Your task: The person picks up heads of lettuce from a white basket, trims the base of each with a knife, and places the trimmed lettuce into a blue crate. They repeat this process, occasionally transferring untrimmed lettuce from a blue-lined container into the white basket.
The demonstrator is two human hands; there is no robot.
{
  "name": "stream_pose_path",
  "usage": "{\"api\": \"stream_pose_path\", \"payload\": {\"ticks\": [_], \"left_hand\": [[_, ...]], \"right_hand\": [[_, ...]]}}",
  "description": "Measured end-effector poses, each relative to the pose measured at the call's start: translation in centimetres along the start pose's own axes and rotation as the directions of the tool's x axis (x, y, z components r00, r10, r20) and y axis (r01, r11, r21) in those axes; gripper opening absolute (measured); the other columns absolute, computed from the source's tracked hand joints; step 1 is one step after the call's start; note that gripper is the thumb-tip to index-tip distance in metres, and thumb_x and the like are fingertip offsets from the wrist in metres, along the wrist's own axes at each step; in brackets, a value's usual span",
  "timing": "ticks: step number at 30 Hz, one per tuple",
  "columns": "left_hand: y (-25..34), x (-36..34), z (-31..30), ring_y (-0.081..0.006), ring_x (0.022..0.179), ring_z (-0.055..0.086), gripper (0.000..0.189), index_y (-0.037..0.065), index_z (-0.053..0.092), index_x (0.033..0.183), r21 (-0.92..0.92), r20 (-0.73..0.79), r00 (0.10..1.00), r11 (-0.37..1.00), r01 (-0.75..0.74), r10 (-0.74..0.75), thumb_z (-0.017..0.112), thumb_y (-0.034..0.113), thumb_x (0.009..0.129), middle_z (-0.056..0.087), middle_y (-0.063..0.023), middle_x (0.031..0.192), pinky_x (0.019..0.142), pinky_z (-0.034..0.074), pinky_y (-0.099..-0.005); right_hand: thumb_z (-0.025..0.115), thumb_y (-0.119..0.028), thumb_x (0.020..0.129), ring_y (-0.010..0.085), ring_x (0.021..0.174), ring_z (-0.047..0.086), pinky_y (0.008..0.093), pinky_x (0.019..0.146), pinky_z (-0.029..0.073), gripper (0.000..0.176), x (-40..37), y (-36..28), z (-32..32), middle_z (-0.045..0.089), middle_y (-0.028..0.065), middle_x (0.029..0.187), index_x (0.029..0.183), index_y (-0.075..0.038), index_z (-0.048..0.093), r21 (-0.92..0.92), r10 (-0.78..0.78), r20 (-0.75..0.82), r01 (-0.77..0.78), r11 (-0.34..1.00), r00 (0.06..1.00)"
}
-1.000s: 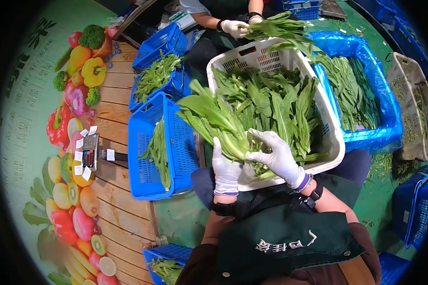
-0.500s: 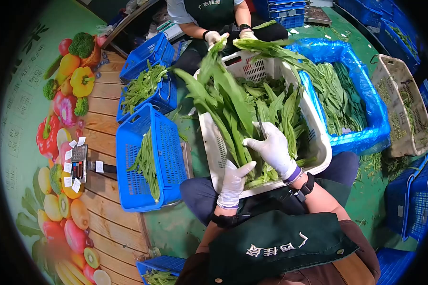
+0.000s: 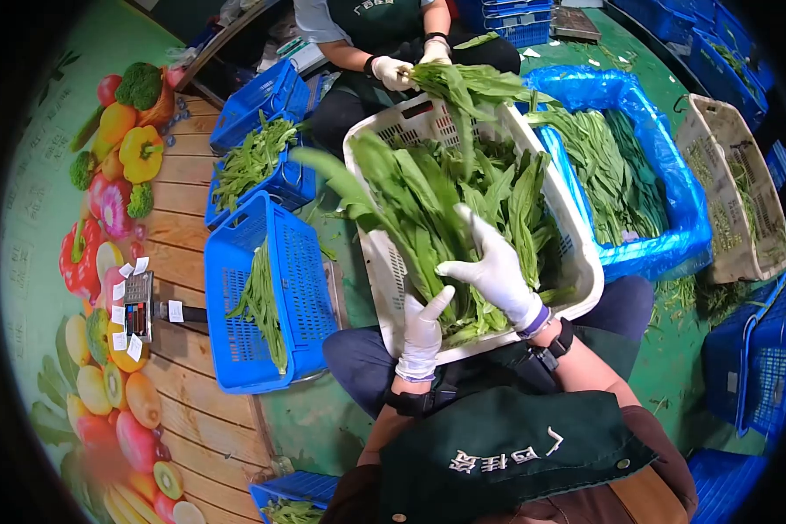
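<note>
A white plastic crate [image 3: 592, 275] full of long leafy greens [image 3: 520, 196] stands between my knees. My left hand [image 3: 421, 336], in a white glove, is at the crate's near left corner. Its thumb is spread from the fingers, beside the stem ends of a loose bunch of greens [image 3: 410, 218]. My gloved right hand [image 3: 498, 275] lies over the greens, fingers stretched and thumb out towards that bunch. The outer leaves lean over the crate's left rim, one blurred. Some of my fingertips are hidden among leaves.
Opposite, a person's gloved hands [image 3: 410, 68] hold another bunch [image 3: 472, 87] over the crate's far edge. A blue-lined crate [image 3: 694, 236] of greens stands right, and a blue basket [image 3: 306, 288] left. Farther right is a dirty white crate [image 3: 703, 131].
The bunch near my hands has dropped lower and its leaves spread left. My right hand's fingers have opened wider. The other person's bunch has swung inward over the crate.
</note>
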State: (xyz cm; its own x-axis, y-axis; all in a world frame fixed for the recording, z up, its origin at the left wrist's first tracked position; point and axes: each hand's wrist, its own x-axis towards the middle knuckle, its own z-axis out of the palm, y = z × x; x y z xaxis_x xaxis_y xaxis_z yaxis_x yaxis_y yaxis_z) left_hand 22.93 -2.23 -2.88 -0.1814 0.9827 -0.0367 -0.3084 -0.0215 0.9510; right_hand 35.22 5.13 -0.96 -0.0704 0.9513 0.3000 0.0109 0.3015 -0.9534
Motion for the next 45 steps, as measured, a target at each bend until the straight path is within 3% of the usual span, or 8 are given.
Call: {"api": "stream_pose_path", "payload": {"ticks": [15,22,27,29,30,33,36,45], "left_hand": [[-0.6,0.5,-0.5,-0.018,0.099,0.057,0.052,-0.003,0.046,0.125,-0.082,-0.152,0.988,0.995,-0.049,0.037,0.067,-0.001,0.078,0.058,-0.0092,0.114,0.091,0.044,-0.0305],[-0.4,0.5,-1.4,-0.0148,0.093,0.058,0.03,-0.006,0.055,0.114,0.04,-0.327,0.945,0.999,-0.017,0.03,0.06,0.009,0.089,0.063,-0.0092,0.108,0.086,0.044,-0.0274],[-1.9,0.6,-3.0,-0.0128,0.084,0.057,0.033,-0.004,0.058,0.113,0.234,-0.352,0.903,0.957,-0.168,0.245,0.069,0.008,0.083,0.064,-0.0055,0.101,0.081,0.044,-0.026],[-0.7,-0.2,-2.2,-0.013,0.085,0.057,0.035,-0.004,0.058,0.113,0.233,-0.359,0.926,0.972,-0.034,0.119,0.069,0.008,0.083,0.063,-0.0058,0.102,0.081,0.045,-0.026],[-0.4,-0.5,-1.9,-0.0133,0.085,0.057,0.036,-0.004,0.057,0.113,0.227,-0.363,0.932,0.969,0.096,-0.008,0.07,0.008,0.083,0.063,-0.0062,0.102,0.081,0.045,-0.0259],[-0.8,-0.5,-1.9,-0.0138,0.09,0.058,0.035,-0.005,0.056,0.114,0.155,-0.268,0.963,0.987,0.046,-0.003,0.067,0.012,0.085,0.062,-0.0073,0.106,0.082,0.045,-0.0274],[-0.9,0.0,-1.8,-0.0159,0.093,0.058,0.037,-0.005,0.053,0.117,-0.001,-0.244,0.969,0.999,0.043,-0.042,0.065,0.011,0.086,0.06,-0.0086,0.111,0.085,0.045,-0.0296],[-1.0,1.1,-0.5,-0.0154,0.091,0.059,0.039,-0.003,0.053,0.119,0.158,-0.304,0.952,0.987,0.032,0.017,0.066,0.005,0.083,0.062,-0.0078,0.109,0.083,0.046,-0.0288]], "right_hand": [[0.07,-0.003,0.074,0.0109,0.045,0.051,0.0224,0.035,0.037,0.014,-1.2,-0.5,-2.3,0.061,0.0036,0.076,0.085,-0.002,0.062,0.396,0.469,0.164,-0.493,0.774,0.868],[0.07,-0.012,0.078,0.0171,0.045,0.056,0.0242,0.041,0.044,0.023,-2.7,0.9,-3.2,0.064,0.0073,0.079,0.094,0.002,0.063,0.53,0.636,0.238,-0.647,0.549,0.734],[0.07,-0.01,0.078,0.0169,0.05,0.057,0.0266,0.053,0.047,0.022,-3.3,1.8,-3.5,0.065,0.0054,0.078,0.096,0.0,0.063,0.395,0.484,0.202,-0.523,0.755,0.852],[0.07,-0.006,0.076,0.0174,0.066,0.061,0.0279,0.066,0.049,0.025,-2.5,0.6,-2.8,0.067,0.0035,0.08,0.099,0.001,0.062,0.131,0.325,0.163,-0.347,0.929,0.932],[0.069,-0.004,0.076,0.0173,0.079,0.062,0.0288,0.071,0.05,0.035,-1.8,1.5,-2.2,0.067,0.0058,0.088,0.11,-0.001,0.06,-0.069,-0.141,0.122,0.15,0.986,0.983],[0.07,-0.005,0.071,0.0209,0.089,0.06,0.0302,0.082,0.047,0.058,-0.9,0.5,0.0,0.064,0.01,0.097,0.127,-0.009,0.054,0.114,0.067,0.149,-0.084,0.99,0.987],[0.07,-0.003,0.072,0.0141,0.089,0.059,0.0281,0.084,0.047,0.047,-0.7,2.4,-0.7,0.066,0.0053,0.104,0.118,-0.004,0.059,-0.26,0.153,0.213,-0.095,0.961,0.965],[0.067,-0.013,0.071,0.0195,0.077,0.061,0.0296,0.072,0.048,0.029,-1.6,4.7,-1.1,0.065,0.0113,0.086,0.099,-0.004,0.063,0.062,0.356,0.194,-0.373,0.926,0.914]]}}
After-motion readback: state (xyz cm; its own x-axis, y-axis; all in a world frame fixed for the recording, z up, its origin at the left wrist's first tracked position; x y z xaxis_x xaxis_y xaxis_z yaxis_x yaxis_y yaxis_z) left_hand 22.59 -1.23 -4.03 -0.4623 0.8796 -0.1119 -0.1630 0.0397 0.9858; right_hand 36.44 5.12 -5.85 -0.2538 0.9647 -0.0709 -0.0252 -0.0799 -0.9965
